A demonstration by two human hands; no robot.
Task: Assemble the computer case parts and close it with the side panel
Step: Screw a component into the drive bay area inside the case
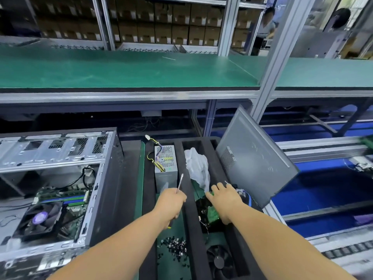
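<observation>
Parts-picking step, nothing in the foam tray [187, 219] fitted yet. Tray is the landmark for everything here.

Left of the tray: computer case [60, 188] lying open, motherboard [66, 199] and cooler fan [40, 219] already inside, drive cage bare at the top.

In the tray's left slot: power supply [166, 164] at the far end with its cables spilling up and out; a heap of screws [175, 245] at the near end. Left hand [171, 203] hovers over that slot, between the two, fingers wrapped round a screwdriver [179, 183] with the shaft pointing away from the person.

In the tray's right slot: crumpled plastic bag [197, 168] far end, a green-and-black board-like part [210, 213] in the middle, a loose black fan [220, 261] near end. Right hand [224, 199] is laid on the board-like part, fingers spread and fairly straight, reaching for it rather than gripping. Probably a hard drive seen board-side up, but the hand covers too much to be sure.

Leaning on the tray's right edge: side panel [252, 158], tilted up against the frame post, well apart from the case. Closing is a long way off.

Next move, as I judge it: right hand needs to curl under that part, lift it clear of the foam slot and carry it left across the tray to the case. Screwdriver is already in hand, so screws from the heap come after.
</observation>
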